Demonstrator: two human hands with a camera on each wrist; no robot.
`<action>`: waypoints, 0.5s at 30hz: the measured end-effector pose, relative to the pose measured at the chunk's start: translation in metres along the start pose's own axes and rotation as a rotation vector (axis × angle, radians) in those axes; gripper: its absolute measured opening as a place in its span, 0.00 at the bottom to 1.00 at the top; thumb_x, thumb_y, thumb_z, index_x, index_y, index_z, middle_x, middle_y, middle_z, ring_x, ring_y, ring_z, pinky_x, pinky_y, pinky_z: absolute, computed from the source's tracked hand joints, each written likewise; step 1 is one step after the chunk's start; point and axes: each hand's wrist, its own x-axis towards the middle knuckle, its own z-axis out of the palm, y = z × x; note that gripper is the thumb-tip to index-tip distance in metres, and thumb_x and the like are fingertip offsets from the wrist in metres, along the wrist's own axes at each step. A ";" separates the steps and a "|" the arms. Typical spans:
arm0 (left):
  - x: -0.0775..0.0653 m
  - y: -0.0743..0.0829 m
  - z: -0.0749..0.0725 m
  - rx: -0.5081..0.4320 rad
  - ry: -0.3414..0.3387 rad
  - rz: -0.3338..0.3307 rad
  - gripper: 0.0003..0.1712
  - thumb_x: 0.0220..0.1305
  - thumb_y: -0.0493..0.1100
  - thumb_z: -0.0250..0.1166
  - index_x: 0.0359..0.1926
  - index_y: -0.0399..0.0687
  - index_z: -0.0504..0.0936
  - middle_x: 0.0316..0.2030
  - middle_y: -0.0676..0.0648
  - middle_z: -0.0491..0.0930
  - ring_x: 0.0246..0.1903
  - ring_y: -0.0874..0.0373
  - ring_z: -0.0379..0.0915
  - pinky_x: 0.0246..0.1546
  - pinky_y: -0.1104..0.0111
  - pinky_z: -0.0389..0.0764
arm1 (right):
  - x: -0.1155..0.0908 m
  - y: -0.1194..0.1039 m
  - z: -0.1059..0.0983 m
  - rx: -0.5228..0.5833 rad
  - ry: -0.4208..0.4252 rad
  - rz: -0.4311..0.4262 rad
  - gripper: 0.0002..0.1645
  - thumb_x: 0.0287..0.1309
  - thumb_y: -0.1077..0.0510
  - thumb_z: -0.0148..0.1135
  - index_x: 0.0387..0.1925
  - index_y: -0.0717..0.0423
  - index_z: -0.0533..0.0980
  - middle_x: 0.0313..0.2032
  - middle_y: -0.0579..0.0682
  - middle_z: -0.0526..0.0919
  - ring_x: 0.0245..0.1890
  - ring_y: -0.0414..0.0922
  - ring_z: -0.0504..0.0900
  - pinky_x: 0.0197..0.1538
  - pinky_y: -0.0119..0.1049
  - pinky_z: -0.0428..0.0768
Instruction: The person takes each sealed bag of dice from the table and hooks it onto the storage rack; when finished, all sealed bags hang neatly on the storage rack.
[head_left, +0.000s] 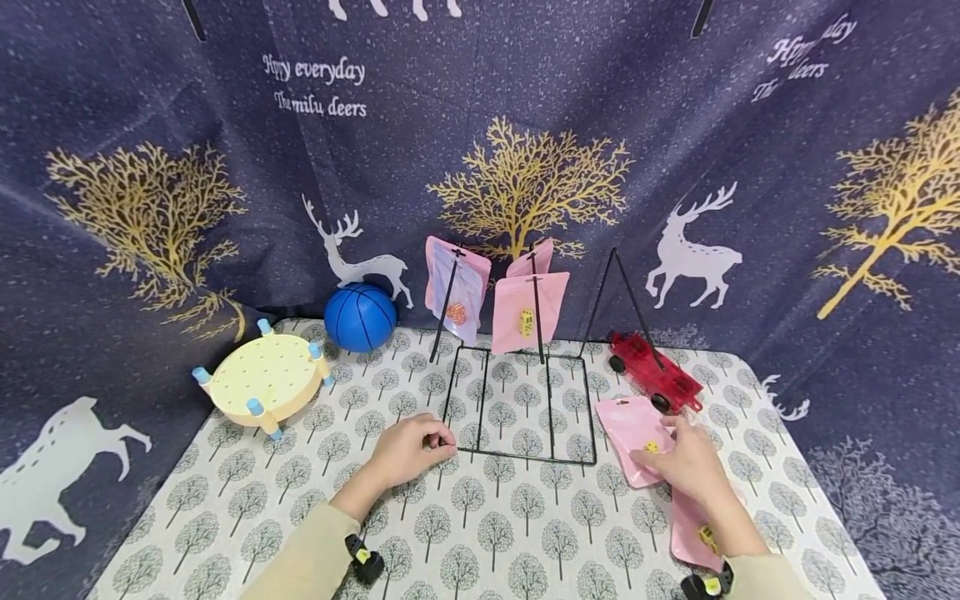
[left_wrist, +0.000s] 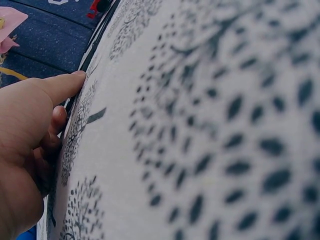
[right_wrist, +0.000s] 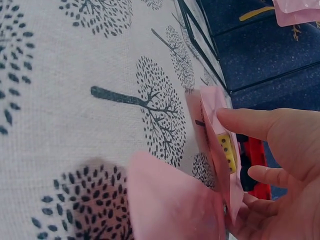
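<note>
Beside the rack, my right hand [head_left: 686,462] grips a pink zip bag [head_left: 626,425] by its two sides, thumb on the near side and fingers on the far one. A yellow die [right_wrist: 227,152] shows through the bag. Another pink bag [head_left: 686,533] with a yellow die lies partly under my right wrist. My left hand [head_left: 412,447] pinches the front left corner of a black wire display rack [head_left: 525,457], its fingers curled below the thumb. From the rack's prongs hang a bag with an orange die [head_left: 457,283] and a pink bag with a yellow die [head_left: 517,292], another behind it.
A red toy car chassis [head_left: 652,371] stands behind the gripped bag, close to the rack's right prong. Toward the back left are a blue ball [head_left: 360,317] and a round cream stand [head_left: 262,375] with blue-tipped legs. A dark printed curtain [head_left: 480,83] hangs behind the table.
</note>
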 end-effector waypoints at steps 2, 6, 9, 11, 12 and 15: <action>0.000 0.001 -0.001 -0.001 0.003 0.000 0.06 0.54 0.56 0.70 0.31 0.74 0.80 0.26 0.63 0.70 0.24 0.68 0.65 0.24 0.71 0.68 | 0.001 0.001 0.000 0.019 -0.018 0.018 0.56 0.41 0.34 0.72 0.63 0.64 0.61 0.49 0.72 0.72 0.47 0.66 0.73 0.42 0.61 0.73; 0.000 0.001 -0.001 0.002 -0.004 -0.012 0.06 0.54 0.57 0.70 0.30 0.75 0.80 0.25 0.62 0.71 0.24 0.67 0.65 0.23 0.71 0.68 | 0.002 0.002 0.000 0.064 -0.048 0.044 0.59 0.40 0.34 0.73 0.64 0.63 0.58 0.51 0.72 0.73 0.48 0.66 0.74 0.43 0.60 0.73; 0.000 0.000 0.000 0.008 -0.015 -0.021 0.06 0.54 0.58 0.69 0.31 0.76 0.79 0.26 0.63 0.71 0.24 0.68 0.65 0.24 0.71 0.68 | 0.002 0.002 0.000 0.092 -0.046 0.038 0.60 0.40 0.35 0.74 0.65 0.63 0.57 0.52 0.73 0.72 0.50 0.67 0.73 0.46 0.61 0.72; 0.000 0.000 0.000 0.007 -0.017 -0.021 0.06 0.54 0.59 0.69 0.31 0.76 0.79 0.26 0.64 0.70 0.24 0.68 0.65 0.24 0.71 0.68 | 0.001 0.002 0.000 0.117 -0.044 0.032 0.61 0.39 0.36 0.74 0.66 0.64 0.56 0.53 0.74 0.70 0.51 0.68 0.72 0.48 0.62 0.71; 0.000 0.000 0.000 0.006 -0.016 -0.019 0.06 0.55 0.59 0.69 0.31 0.76 0.79 0.26 0.64 0.70 0.24 0.68 0.65 0.24 0.71 0.68 | 0.001 0.003 0.001 0.137 -0.046 0.034 0.61 0.39 0.37 0.74 0.66 0.63 0.55 0.54 0.74 0.69 0.52 0.69 0.70 0.49 0.63 0.70; 0.000 -0.001 0.001 -0.002 -0.011 -0.011 0.05 0.55 0.58 0.69 0.31 0.75 0.79 0.25 0.65 0.70 0.24 0.68 0.66 0.24 0.71 0.69 | 0.000 0.003 0.001 0.205 -0.053 0.043 0.62 0.40 0.38 0.75 0.68 0.63 0.54 0.57 0.75 0.66 0.55 0.69 0.67 0.52 0.64 0.68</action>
